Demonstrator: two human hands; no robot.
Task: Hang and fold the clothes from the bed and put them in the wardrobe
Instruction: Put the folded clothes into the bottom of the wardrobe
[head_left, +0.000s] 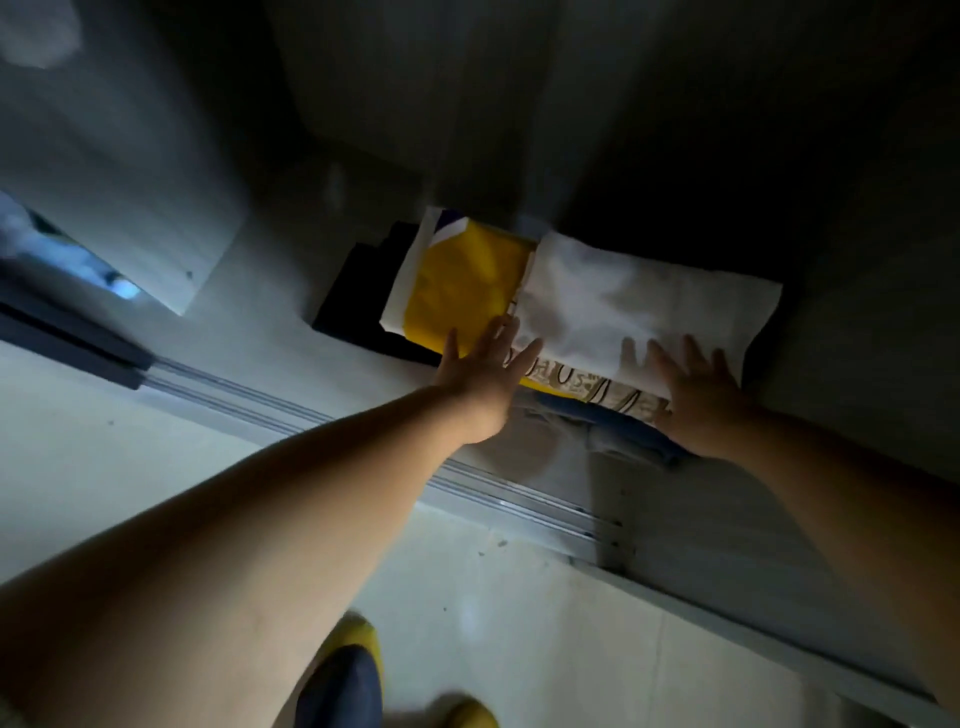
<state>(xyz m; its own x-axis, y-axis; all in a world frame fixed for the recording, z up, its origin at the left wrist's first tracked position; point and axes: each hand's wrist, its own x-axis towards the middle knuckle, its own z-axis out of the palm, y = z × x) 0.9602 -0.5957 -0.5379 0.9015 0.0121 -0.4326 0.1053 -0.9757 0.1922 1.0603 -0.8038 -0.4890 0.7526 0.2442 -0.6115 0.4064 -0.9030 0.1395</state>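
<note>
A stack of folded clothes lies on the wardrobe floor (270, 291). On top is a white folded garment (639, 296). Under it lie a yellow and white one (457, 280), a printed beige piece (613, 387), a blue denim piece (618, 431) and dark clothes (358, 291) at the left. My left hand (483, 374) lies flat with straight fingers at the near edge of the yellow garment and the white one. My right hand (696, 395) presses flat on the near right part of the white garment, fingers spread.
The wardrobe's sliding-door rail (524, 499) runs diagonally across the pale tiled floor (597, 639). A dark door edge (67, 343) stands at the left. The wardrobe's inner walls rise dark behind the stack. My yellow and blue slippers (353, 670) show at the bottom.
</note>
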